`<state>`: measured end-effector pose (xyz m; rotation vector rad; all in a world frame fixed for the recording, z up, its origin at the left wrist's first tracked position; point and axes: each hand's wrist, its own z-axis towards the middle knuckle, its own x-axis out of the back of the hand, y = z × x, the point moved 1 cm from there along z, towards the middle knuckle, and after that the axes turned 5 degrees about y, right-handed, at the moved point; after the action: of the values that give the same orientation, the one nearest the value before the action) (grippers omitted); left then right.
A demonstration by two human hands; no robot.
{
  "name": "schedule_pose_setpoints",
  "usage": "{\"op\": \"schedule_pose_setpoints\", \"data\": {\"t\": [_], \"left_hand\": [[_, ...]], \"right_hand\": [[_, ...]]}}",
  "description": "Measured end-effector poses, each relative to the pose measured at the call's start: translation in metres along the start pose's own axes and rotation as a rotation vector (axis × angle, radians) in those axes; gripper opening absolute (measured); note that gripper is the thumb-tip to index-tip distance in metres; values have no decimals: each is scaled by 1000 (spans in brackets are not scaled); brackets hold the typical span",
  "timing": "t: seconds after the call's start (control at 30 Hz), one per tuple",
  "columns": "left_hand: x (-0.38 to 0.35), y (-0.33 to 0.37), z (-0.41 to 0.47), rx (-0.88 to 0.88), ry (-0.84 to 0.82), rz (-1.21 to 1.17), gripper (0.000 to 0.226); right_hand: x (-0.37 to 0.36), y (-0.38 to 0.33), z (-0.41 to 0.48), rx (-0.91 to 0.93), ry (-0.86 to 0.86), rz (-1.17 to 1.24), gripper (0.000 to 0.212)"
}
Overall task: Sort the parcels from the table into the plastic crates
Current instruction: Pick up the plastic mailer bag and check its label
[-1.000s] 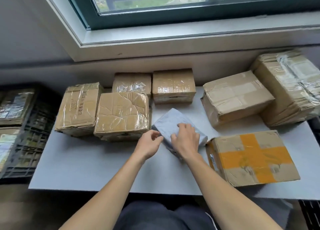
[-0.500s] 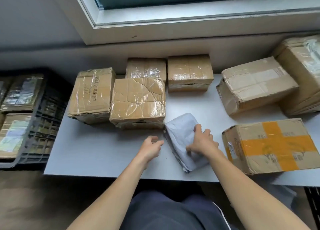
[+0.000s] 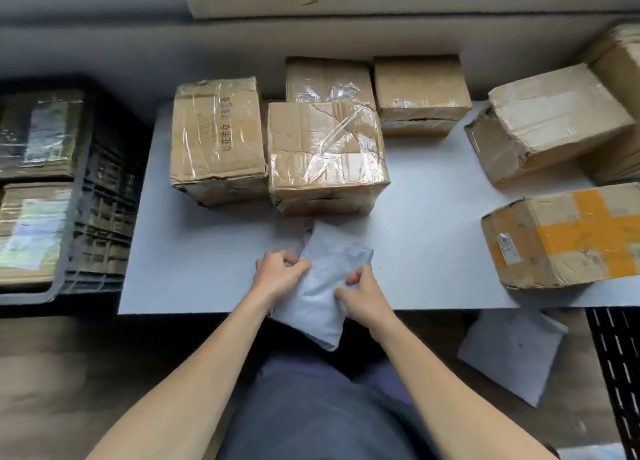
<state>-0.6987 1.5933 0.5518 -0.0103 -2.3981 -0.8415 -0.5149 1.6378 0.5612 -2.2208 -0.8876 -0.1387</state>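
Observation:
A soft grey mailer bag (image 3: 327, 269) lies at the front edge of the white table (image 3: 433, 238), its near end hanging over the edge. My left hand (image 3: 278, 274) grips its left side and my right hand (image 3: 363, 295) grips its right side. Behind it stand taped cardboard boxes: a tall one (image 3: 216, 141), a crumpled one (image 3: 325, 158), and two smaller ones (image 3: 420, 94) at the back. On the right sit a box with orange tape (image 3: 568, 234) and a larger box (image 3: 547, 123). A black plastic crate (image 3: 100, 217) at the left holds parcels (image 3: 34, 231).
Another grey mailer bag (image 3: 512, 354) lies on the floor at the lower right, beside a black slotted crate (image 3: 620, 362). A wall and window ledge run behind the table. My lap is just below the table's front edge.
The grey bag has slid toward me to the table's front edge. My left hand, empty before, now grips its left side. The camera has tilted downward.

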Motion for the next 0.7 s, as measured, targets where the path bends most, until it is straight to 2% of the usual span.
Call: {"op": "schedule_pose_setpoints", "data": {"t": [0.13, 0.3, 0.4, 0.47, 0.57, 0.63, 0.7], "left_hand": [[43, -31, -7, -38, -49, -90, 36], [84, -46, -10, -79, -91, -233, 23], [96, -38, -17, -177, -94, -325, 20], [95, -30, -24, -205, -97, -482, 22], [86, -20, -27, -120, -95, -650, 18], [71, -24, -21, -40, -108, -592, 17], [54, -35, -16, -4, -184, -482, 24]], "right_hand": [[-37, -13, -9, 69, -135, 5, 25], [-51, -24, -13, 134, -190, 79, 25], [-55, -32, -13, 153, -159, 63, 33], [-54, -41, -14, 177, -92, 26, 36], [-50, -52, -15, 195, 12, 113, 38], [-47, -56, -18, 192, 22, 173, 37], [-47, -57, -24, 176, -47, 201, 34]]}}
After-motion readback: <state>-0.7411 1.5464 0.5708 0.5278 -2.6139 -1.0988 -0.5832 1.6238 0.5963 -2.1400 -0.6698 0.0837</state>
